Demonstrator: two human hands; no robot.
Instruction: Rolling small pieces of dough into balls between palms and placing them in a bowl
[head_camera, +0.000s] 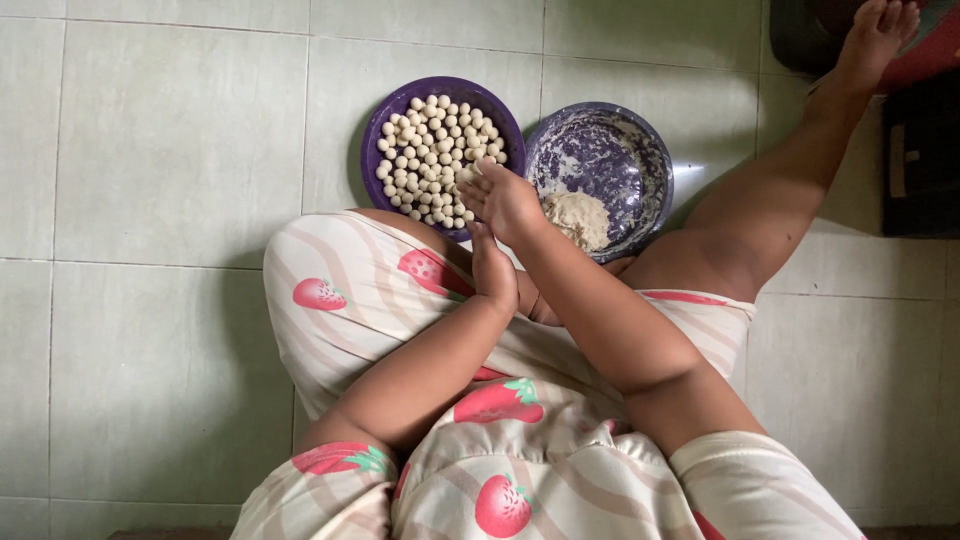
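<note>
Floor (150, 150): carries two bowls side by side, touching.
Left bowl (375, 125): holds dough balls (430, 150).
Right bowl (640, 135): holds a dough lump (577, 217) at its near side.
Right hand (505, 200): over the gap between the bowls.
Left hand (493, 272): just behind the right hand, above the knee (340, 280).

Pale tiled floor (150, 150) — soft daylight

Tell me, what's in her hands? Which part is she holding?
Cannot be told for sure. The right hand reaches over the plate of dough balls, fingertips maybe pinching one. The left hand looks empty.
</note>
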